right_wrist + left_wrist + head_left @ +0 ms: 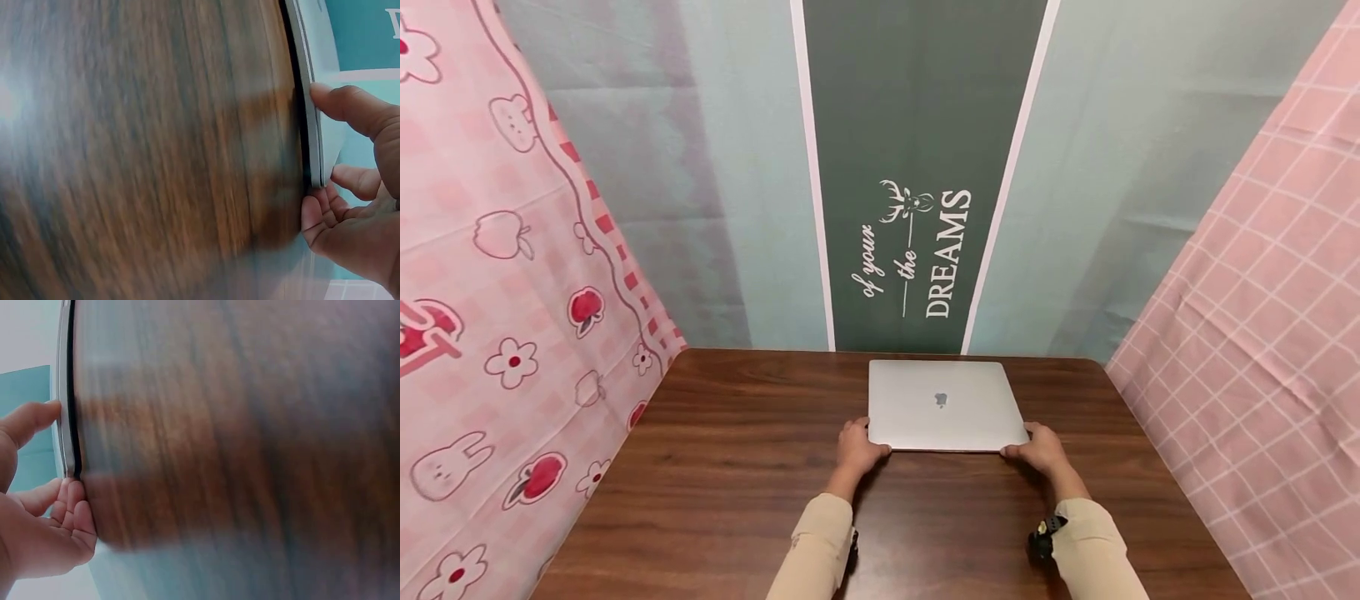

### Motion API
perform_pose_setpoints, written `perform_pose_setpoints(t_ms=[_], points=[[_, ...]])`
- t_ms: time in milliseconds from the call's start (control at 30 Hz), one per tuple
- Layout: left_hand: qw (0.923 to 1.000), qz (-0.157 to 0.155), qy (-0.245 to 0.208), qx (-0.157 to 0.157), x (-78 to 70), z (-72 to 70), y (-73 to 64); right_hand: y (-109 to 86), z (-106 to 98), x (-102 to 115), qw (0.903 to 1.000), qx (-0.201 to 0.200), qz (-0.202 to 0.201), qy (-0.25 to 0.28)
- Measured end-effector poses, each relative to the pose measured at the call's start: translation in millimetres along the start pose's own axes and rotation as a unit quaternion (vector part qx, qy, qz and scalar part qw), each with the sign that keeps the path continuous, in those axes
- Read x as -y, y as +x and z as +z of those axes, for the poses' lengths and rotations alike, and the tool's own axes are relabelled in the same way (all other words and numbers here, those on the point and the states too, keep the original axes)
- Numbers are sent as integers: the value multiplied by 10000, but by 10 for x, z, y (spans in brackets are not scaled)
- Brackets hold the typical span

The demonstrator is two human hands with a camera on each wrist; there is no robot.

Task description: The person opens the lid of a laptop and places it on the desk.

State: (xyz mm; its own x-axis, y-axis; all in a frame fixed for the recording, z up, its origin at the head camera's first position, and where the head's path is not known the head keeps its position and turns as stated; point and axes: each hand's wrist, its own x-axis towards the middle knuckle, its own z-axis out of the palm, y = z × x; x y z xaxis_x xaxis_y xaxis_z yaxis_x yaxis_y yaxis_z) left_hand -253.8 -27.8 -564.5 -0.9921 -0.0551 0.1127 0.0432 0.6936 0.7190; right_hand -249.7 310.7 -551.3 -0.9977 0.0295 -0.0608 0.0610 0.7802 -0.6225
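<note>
A closed silver laptop point(943, 421) lies flat near the far edge of the wooden table, a dark apple logo on its lid. At its near left corner my left hand point(857, 448) holds it, thumb on the front edge and fingers curled along the side. My right hand point(1043, 450) grips the near right corner the same way. The left wrist view shows the left thumb point(44, 414) against the laptop's thin edge point(70, 394). In the right wrist view, the right thumb point(337, 100) presses the front edge and the other fingers bunch at the corner.
The brown wooden table point(737, 492) reaches from me to a green and pale blue cloth point(917, 100) behind it. Pink patterned cloth point(512, 275) hangs at the left, pink checked cloth point(1262, 333) at the right. Dark wrist devices point(1042, 542) sit below the cream sleeves.
</note>
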Motion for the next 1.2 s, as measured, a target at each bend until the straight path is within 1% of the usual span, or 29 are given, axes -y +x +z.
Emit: perform_pose_setpoints(t_ms=[133,267,500,700,833,1133,1200], points=[[9999,-137,-92,-35,-35,-26,-12,-51,5,40,9999,-16,60,128],[9998,-133,-110,-21,-53,-64,-36,-78,19,48,9998,-40,127,140],[9995,-308,-109,28,-65,-99,-79,-103,52,43,9997,3,188,136],[9995,-293,-80,9,-31,-111,-119,-181,50,79,10000,-91,-5,-31],[9991,-355,-241,-39,-20,-136,-154,-242,53,97,9998,-142,-112,-101],[9982,-426,-430,7,41,-237,-306,-373,168,103,9998,-175,11,-24],[9982,-398,-458,18,53,-253,-326,-395,174,111,9998,-219,4,-32]])
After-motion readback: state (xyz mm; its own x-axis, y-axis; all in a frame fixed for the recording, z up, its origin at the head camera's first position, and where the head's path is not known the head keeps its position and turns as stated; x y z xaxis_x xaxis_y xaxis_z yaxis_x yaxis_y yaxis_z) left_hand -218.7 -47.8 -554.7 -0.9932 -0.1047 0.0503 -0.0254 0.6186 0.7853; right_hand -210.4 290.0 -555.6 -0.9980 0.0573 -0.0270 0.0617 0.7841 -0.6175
